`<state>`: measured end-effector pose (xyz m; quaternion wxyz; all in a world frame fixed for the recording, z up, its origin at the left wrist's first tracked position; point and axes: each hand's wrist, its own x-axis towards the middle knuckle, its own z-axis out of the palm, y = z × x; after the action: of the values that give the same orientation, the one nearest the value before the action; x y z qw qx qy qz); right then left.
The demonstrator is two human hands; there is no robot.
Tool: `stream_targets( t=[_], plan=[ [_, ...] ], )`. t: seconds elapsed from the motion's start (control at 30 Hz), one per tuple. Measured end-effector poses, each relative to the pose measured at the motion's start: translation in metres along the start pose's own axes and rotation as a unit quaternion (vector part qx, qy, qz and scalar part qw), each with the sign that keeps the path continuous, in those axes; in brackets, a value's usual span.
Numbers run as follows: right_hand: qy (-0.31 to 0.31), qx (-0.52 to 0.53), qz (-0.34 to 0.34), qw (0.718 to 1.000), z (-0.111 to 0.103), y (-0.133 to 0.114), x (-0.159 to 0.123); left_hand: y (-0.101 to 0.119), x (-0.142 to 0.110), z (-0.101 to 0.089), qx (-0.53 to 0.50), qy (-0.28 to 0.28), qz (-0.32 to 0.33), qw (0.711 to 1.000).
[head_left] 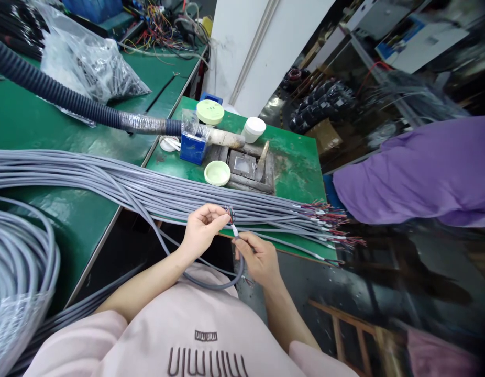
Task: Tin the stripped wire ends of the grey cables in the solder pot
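Note:
A grey multi-core cable curves up in front of my body, its end between my two hands. My left hand is closed in a pinch on the thin coloured wires that fan out of that end. Just below, my right hand grips the grey jacket near a white wrapped band. Behind both hands lies a long bundle of grey cables, running from the left across the green bench. Its stripped ends, with loose coloured wires, reach the right edge.
Beyond the bundle sit a solder pot, a brush, a pale green lid and a white jar. A ribbed hose ends above a blue box. Coiled cable is at left; a person's purple sleeve at right.

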<state>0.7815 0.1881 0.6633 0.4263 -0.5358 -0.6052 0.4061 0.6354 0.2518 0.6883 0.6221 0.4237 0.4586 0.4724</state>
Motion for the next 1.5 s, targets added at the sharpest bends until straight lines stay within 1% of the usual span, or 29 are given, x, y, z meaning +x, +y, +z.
stream_targets(
  t=[0.13,0.3,0.47,0.7,0.83,0.97,1.03,1.13,1.2,1.33,1.4,1.5],
  plan=[
    [-0.003,0.011,0.001,1.0,0.001,0.002,0.001,-0.005,0.0,-0.003,-0.002,-0.001,-0.003,1.0],
    [-0.005,0.014,0.008,1.0,0.002,0.002,0.002,-0.002,0.001,-0.003,-0.006,0.016,-0.004,1.0],
    [-0.006,0.01,0.007,1.0,0.003,0.0,0.003,0.0,0.002,-0.001,-0.016,0.017,-0.012,1.0],
    [0.002,0.019,0.016,1.0,0.004,0.0,0.003,-0.003,0.003,-0.003,-0.019,0.021,-0.011,1.0],
    [0.021,0.062,0.048,0.997,0.005,0.003,0.003,-0.006,0.003,-0.005,-0.043,0.027,-0.031,0.998],
    [0.034,0.158,0.075,0.984,0.007,0.005,0.006,-0.009,0.002,-0.003,-0.068,0.031,-0.05,0.996],
    [0.026,0.202,0.081,0.976,0.008,0.004,0.01,-0.01,0.0,-0.002,-0.073,0.028,-0.055,0.995],
    [0.014,0.216,0.08,0.973,0.009,0.001,0.018,-0.012,-0.002,0.001,-0.075,0.011,-0.064,0.995],
    [0.032,0.204,0.068,0.976,0.01,-0.003,0.023,-0.014,-0.004,0.002,-0.072,0.0,-0.066,0.995],
    [0.111,0.183,0.026,0.977,0.01,-0.008,0.031,-0.016,-0.006,0.003,-0.066,-0.009,-0.055,0.996],
    [0.143,0.167,-0.004,0.976,0.01,-0.009,0.034,-0.016,-0.006,0.003,-0.069,-0.004,-0.043,0.997],
    [0.168,0.135,-0.056,0.975,0.009,-0.008,0.039,-0.016,-0.004,0.004,-0.083,0.011,-0.023,0.996]
  ],
)
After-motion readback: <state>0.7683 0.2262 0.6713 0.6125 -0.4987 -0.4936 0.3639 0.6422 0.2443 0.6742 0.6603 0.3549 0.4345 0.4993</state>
